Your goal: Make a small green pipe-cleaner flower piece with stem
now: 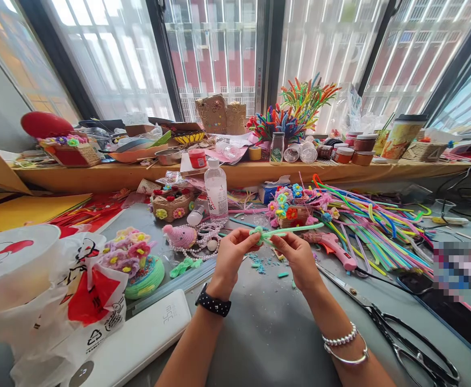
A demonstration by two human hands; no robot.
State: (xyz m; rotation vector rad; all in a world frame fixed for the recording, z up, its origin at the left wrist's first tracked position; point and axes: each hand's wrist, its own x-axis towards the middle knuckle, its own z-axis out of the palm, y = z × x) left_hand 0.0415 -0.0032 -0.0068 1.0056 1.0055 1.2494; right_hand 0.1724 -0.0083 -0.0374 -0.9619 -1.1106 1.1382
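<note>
Pale green pipe cleaner (295,229) is pinched in the fingers of both the left hand (241,244) and the right hand (290,250), its looped end at the left fingertips, above the counter (276,333). Relative to it, the pink glue gun (336,250) lies just right, the clear bottle (216,193) stands beyond to the left, and the scissors (389,328) rest nearer on the right.

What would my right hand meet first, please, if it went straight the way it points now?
Most likely the fingertips of your left hand, just across the knotted part of the light green fuzzy pipe cleaner from your right hand. Depth is hard to judge here.
</note>
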